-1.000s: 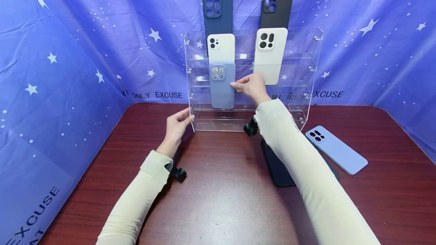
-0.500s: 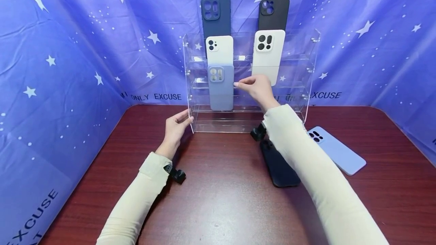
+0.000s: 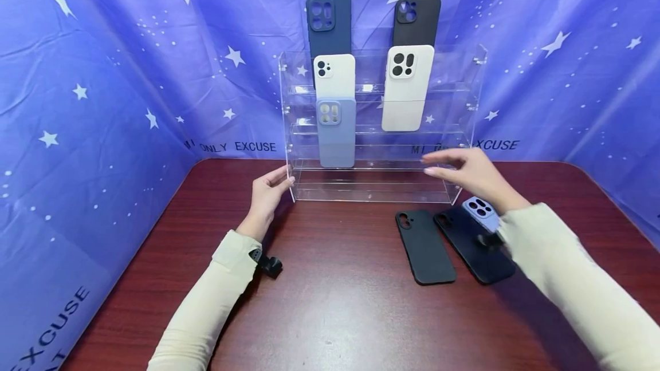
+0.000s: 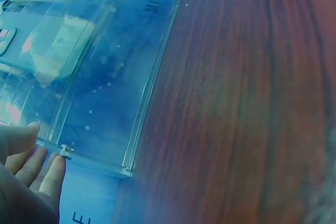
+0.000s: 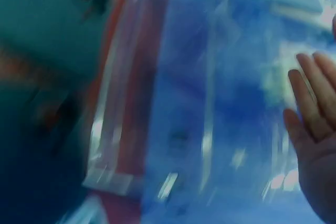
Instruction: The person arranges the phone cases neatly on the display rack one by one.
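Observation:
My left hand [image 3: 267,190] holds the left side panel of a clear acrylic display stand [image 3: 330,194], thumb and fingers on either side of it in the left wrist view. A greyish-blue phone case [image 3: 337,145] stands low on the left, in front of a white phone case [image 3: 341,80] and a dark blue one [image 3: 337,42]. On the right a larger white phone case [image 3: 404,102] stands before a black one [image 3: 425,24]. My right hand [image 3: 471,173], fingers extended and holding nothing, hovers by the stand's lower right; the right wrist view is blurred.
On the table [image 3: 319,302], right of centre, lie a black phone case [image 3: 428,251] and a dark navy one [image 3: 471,248]. A light blue phone case [image 3: 479,210] is partly hidden by my right arm. Blue star-patterned cloth [image 3: 232,102] surrounds the table's back and sides.
My right hand has left the greyish-blue phone case and moved right and down, away from it. The case stays standing in the stand. My left hand keeps its hold.

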Available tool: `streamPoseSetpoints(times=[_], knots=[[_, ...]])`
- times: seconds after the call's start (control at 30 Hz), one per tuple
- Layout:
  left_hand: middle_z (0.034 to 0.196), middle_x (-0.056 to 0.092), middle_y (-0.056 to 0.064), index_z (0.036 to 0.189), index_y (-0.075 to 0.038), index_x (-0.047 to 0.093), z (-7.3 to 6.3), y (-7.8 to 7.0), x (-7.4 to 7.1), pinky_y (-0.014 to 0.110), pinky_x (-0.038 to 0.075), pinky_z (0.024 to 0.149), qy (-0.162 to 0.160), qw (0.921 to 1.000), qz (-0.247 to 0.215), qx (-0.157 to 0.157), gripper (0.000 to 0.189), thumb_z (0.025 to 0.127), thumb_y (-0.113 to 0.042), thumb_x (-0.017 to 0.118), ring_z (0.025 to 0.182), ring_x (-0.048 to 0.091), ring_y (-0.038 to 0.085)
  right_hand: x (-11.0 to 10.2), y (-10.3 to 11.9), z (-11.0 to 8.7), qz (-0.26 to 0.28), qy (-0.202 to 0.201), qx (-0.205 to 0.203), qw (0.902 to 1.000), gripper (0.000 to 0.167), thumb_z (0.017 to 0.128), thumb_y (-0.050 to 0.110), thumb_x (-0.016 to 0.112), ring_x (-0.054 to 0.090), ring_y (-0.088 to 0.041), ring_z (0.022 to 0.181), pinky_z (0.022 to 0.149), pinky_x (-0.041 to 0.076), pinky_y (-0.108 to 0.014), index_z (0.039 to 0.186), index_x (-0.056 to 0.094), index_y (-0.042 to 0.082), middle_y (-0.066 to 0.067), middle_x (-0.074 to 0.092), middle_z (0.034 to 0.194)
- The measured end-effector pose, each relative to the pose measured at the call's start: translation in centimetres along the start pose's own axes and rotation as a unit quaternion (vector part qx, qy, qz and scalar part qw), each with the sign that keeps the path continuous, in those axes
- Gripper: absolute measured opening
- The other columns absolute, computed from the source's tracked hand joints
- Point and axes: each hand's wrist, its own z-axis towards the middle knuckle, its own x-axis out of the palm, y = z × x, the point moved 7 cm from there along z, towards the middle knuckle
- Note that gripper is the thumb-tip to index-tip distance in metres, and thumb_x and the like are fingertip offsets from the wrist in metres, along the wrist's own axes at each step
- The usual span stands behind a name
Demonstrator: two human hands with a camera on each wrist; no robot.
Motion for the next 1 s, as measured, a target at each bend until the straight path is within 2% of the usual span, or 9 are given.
streamPoseSetpoints(times=[0.17, 0.2, 0.3, 0.43, 0.57, 0.73, 0.77, 0.87, 1.0], knots=[[0.119, 0.058, 0.027, 0.119, 0.009, 0.059, 0.0, 0.0, 0.1, 0.015, 0.052, 0.077, 0.004, 1.0, 0.005, 0.0, 0.037, 0.082, 0.01, 0.064, 0.095, 0.064, 0.01, -2.1, -5.0, -3.4, -0.021, 0.012, 0.02, 0.9995, 0.036, 0.085, 0.026, 0.071, 0.065, -0.007, 0.078, 0.063, 0.051, -0.021, 0.12, 0.066, 0.017, 0.004, 0.068, 0.111], [0.119, 0.058, 0.028, 0.119, 0.009, 0.059, 0.0, 0.0, 0.1, 0.015, 0.052, 0.077, 0.003, 1.0, 0.003, 0.001, 0.037, 0.082, 0.01, 0.064, 0.094, 0.064, 0.01, -2.4, -5.9, -4.0, -0.024, 0.018, 0.022, 0.9993, 0.036, 0.085, 0.026, 0.071, 0.065, -0.006, 0.084, 0.066, 0.051, -0.02, 0.12, 0.065, 0.018, 0.007, 0.067, 0.114], [0.119, 0.058, 0.028, 0.119, 0.01, 0.059, 0.0, -0.1, 0.1, 0.015, 0.053, 0.076, 0.003, 1.0, 0.002, 0.004, 0.038, 0.081, 0.01, 0.064, 0.091, 0.064, 0.008, -3.1, -8.3, -5.6, -0.03, 0.036, 0.023, 0.9986, 0.039, 0.086, 0.024, 0.07, 0.058, 0.005, 0.099, 0.072, 0.048, -0.014, 0.124, 0.063, 0.019, 0.009, 0.065, 0.118], [0.119, 0.057, 0.028, 0.119, 0.01, 0.058, 0.0, -0.1, 0.2, 0.014, 0.052, 0.076, 0.008, 1.0, 0.001, 0.004, 0.038, 0.082, 0.01, 0.064, 0.086, 0.064, 0.003, -4.0, -10.8, -7.0, -0.052, 0.056, 0.027, 0.9967, 0.045, 0.086, 0.024, 0.07, 0.043, 0.019, 0.109, 0.076, 0.043, -0.009, 0.129, 0.059, 0.017, 0.014, 0.061, 0.122], [0.12, 0.056, 0.029, 0.119, 0.011, 0.058, 0.0, 0.0, 0.0, 0.015, 0.053, 0.076, 0.006, 0.9999, -0.01, 0.001, 0.039, 0.081, 0.011, 0.065, 0.098, 0.065, 0.016, -4.8, -12.7, -7.3, -0.068, 0.07, 0.027, 0.9948, 0.051, 0.084, 0.023, 0.072, 0.038, 0.023, 0.108, 0.077, 0.038, -0.006, 0.131, 0.056, 0.016, 0.019, 0.057, 0.123], [0.12, 0.057, 0.027, 0.12, 0.01, 0.059, 0.1, 0.1, 0.1, 0.016, 0.053, 0.078, 0.008, 0.9999, -0.007, -0.001, 0.039, 0.081, 0.011, 0.064, 0.112, 0.057, 0.035, -4.9, -14.6, -7.6, -0.047, 0.096, 0.029, 0.9938, 0.059, 0.083, 0.019, 0.072, 0.039, 0.019, 0.11, 0.077, 0.035, -0.009, 0.137, 0.049, 0.011, 0.022, 0.05, 0.128], [0.12, 0.057, 0.027, 0.12, 0.009, 0.059, 0.1, 0.1, 0.1, 0.016, 0.052, 0.079, 0.009, 0.9999, -0.006, -0.002, 0.039, 0.081, 0.01, 0.064, 0.113, 0.055, 0.036, -4.8, -14.8, -7.7, -0.046, 0.104, 0.03, 0.9931, 0.061, 0.084, 0.018, 0.072, 0.041, 0.016, 0.109, 0.075, 0.036, -0.012, 0.139, 0.046, 0.009, 0.021, 0.049, 0.13], [0.12, 0.058, 0.025, 0.12, 0.009, 0.059, 0.2, 0.3, 0.1, 0.015, 0.052, 0.079, 0.009, 0.9999, -0.005, -0.005, 0.039, 0.082, 0.01, 0.064, 0.114, 0.055, 0.037, -4.4, -15.4, -7.7, -0.049, 0.128, 0.04, 0.9898, 0.068, 0.085, 0.02, 0.071, 0.044, 0.007, 0.102, 0.07, 0.039, -0.019, 0.144, 0.038, 0.008, 0.003, 0.046, 0.139], [0.119, 0.059, 0.023, 0.119, 0.008, 0.06, 0.3, 0.3, -0.1, 0.015, 0.052, 0.08, 0.007, 1.0, 0.0, -0.005, 0.038, 0.082, 0.01, 0.065, 0.112, 0.057, 0.032, -3.8, -15.7, -7.4, -0.067, 0.157, 0.059, 0.9835, 0.079, 0.085, 0.026, 0.07, 0.037, 0.007, 0.108, 0.071, 0.036, -0.017, 0.149, 0.027, 0.01, -0.021, 0.032, 0.148]])
